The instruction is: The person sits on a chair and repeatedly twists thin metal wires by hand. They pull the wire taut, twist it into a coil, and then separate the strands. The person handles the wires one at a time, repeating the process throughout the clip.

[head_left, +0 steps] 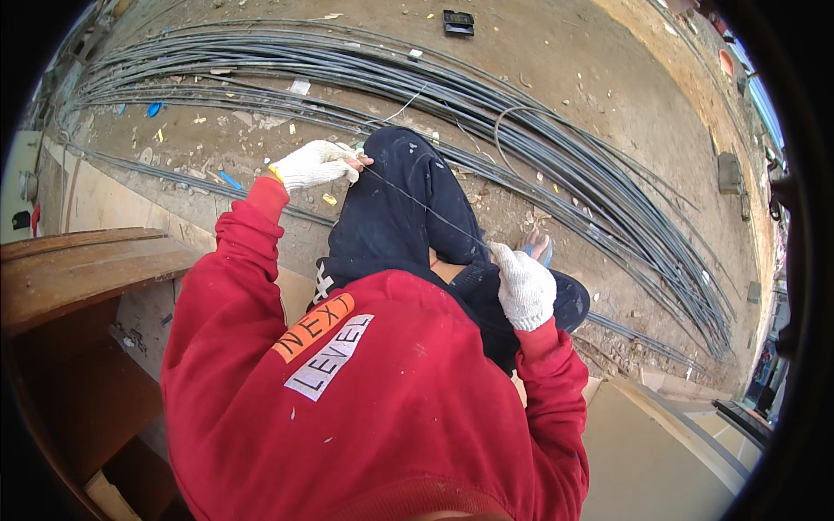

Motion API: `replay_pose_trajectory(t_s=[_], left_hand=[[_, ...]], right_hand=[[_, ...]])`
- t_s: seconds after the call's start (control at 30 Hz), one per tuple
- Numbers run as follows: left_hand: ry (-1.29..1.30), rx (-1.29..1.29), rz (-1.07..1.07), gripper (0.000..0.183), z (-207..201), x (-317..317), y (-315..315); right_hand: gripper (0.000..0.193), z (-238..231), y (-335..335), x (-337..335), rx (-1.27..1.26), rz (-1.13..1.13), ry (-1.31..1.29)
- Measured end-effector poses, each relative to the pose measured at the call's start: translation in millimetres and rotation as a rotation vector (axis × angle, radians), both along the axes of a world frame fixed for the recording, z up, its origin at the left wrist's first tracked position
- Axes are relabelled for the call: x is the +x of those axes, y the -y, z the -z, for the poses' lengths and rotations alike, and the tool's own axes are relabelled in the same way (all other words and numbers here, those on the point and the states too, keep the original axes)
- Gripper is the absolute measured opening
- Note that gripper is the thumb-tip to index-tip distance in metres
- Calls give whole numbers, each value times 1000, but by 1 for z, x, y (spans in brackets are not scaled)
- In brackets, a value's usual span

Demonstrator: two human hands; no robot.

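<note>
A thin grey strand [424, 207] runs taut across my dark trousers [395, 187], from one hand to the other. I cannot tell whether it is wire or string. My left hand [314, 165], in a white knit glove with bare fingertips showing, pinches its upper end beside my raised knee. At the lower right, the white-gloved fingers of my right hand [526, 293] are closed on the other end, above my other leg. A small pale scrap near the left fingertips is too small to make out.
Long dark metal rods [347, 74] lie in a wide bundle across the dirt ground beyond my knees. A black case [459, 23] sits past them. Wooden furniture [95, 269] stands close at my left, and a tan panel [651, 451] at lower right. Scraps litter the ground.
</note>
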State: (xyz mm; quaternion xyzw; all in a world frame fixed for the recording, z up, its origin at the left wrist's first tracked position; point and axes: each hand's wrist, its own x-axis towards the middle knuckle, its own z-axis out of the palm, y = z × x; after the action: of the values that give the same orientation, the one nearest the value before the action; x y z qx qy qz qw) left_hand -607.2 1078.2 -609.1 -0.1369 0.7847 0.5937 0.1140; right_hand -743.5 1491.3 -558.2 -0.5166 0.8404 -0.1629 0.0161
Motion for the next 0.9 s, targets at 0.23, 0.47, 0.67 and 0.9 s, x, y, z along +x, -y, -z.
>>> replay_pose_trajectory(t_s=[0.23, 0.47, 0.67, 0.9], left_hand=[[-31, 47, -617, 43, 1, 40, 89], [-33, -39, -956, 42, -31, 101, 39], [-246, 65, -861, 32, -48, 36, -161], [-571, -777, -497, 55, -45, 1, -152]], right_hand=[[42, -44, -53, -26, -1, 88, -157], [33, 0, -88, -7, -81, 222, 27], [34, 29, -56, 16, -226, 315, 246], [30, 23, -46, 25, -284, 283, 73]])
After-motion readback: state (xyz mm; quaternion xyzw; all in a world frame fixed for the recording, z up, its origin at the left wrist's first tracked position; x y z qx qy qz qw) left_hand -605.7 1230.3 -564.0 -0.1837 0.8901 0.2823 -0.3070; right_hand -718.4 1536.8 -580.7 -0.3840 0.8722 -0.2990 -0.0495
